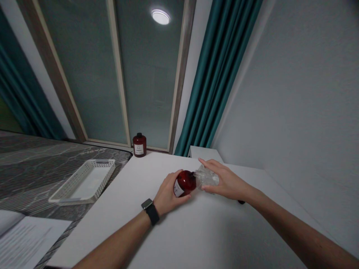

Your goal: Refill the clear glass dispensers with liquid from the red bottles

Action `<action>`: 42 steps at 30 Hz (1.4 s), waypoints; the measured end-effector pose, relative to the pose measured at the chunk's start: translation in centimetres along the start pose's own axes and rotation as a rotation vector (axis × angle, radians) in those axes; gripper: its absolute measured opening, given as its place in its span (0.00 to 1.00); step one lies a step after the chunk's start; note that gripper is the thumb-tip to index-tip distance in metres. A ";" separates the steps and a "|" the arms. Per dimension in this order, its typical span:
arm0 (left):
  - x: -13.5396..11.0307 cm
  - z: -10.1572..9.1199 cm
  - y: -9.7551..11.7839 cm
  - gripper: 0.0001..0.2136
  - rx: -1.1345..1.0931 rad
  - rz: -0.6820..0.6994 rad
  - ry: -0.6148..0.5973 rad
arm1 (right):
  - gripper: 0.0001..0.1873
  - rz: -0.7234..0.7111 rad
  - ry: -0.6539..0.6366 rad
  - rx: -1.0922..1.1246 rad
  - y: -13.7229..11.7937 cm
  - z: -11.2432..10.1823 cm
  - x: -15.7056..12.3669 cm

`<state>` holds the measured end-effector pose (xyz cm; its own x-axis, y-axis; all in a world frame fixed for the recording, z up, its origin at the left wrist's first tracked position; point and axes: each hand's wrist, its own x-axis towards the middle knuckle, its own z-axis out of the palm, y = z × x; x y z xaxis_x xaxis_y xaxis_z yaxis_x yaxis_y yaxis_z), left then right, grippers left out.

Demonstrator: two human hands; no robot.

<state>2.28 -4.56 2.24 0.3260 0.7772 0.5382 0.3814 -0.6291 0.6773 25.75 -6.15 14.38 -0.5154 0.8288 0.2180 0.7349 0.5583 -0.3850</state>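
My left hand [169, 193] is wrapped round a dark red bottle [186, 180] with a white label. The bottle lies tilted over the white table [174, 231], its neck pointing right. In my right hand [221, 179] is a clear, crinkled plastic piece [204, 177], gripped between thumb and fingers. The plastic meets the bottle's neck; whether it is a bag, a wrap or a thin cup I cannot tell. A small black object [241, 202], perhaps a cap, shows partly from behind my right wrist.
A second dark red bottle [139, 145] with a black cap stands upright at the table's far left corner. Left of the table, a white perforated basket [95, 186] and an open book [36, 239] lie on a grey patterned surface. A white box-like piece [206, 153] stands behind the table.
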 end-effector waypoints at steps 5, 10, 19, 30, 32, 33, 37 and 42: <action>0.0 0.0 0.1 0.37 -0.012 0.000 0.002 | 0.45 -0.006 -0.011 0.004 0.0 -0.2 0.1; 0.0 0.1 0.1 0.37 -0.011 0.009 0.021 | 0.45 -0.025 -0.013 -0.001 0.0 -0.3 0.1; 0.0 0.2 0.0 0.37 -0.022 -0.004 0.010 | 0.44 -0.007 -0.027 -0.014 -0.2 -0.3 0.3; 0.0 0.2 0.1 0.37 -0.039 -0.016 -0.005 | 0.44 -0.008 -0.048 -0.015 -0.1 -0.4 0.4; -0.1 0.2 0.0 0.37 -0.043 -0.014 -0.001 | 0.44 -0.009 -0.049 -0.016 -0.1 -0.4 0.4; -0.1 0.3 0.0 0.37 -0.043 -0.013 -0.001 | 0.44 -0.011 -0.049 -0.016 -0.2 -0.5 0.4; -0.1 0.3 0.0 0.37 -0.043 -0.011 -0.008 | 0.44 -0.010 -0.058 -0.016 -0.3 -0.6 0.5; -0.1 0.3 0.1 0.37 -0.045 -0.018 -0.006 | 0.44 -0.009 -0.064 -0.022 -0.3 -0.7 0.5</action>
<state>2.52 -4.68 2.14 0.3247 0.7880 0.5231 0.3482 -0.6138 0.7085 25.55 -5.88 15.24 -0.5490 0.8197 0.1633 0.7391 0.5674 -0.3630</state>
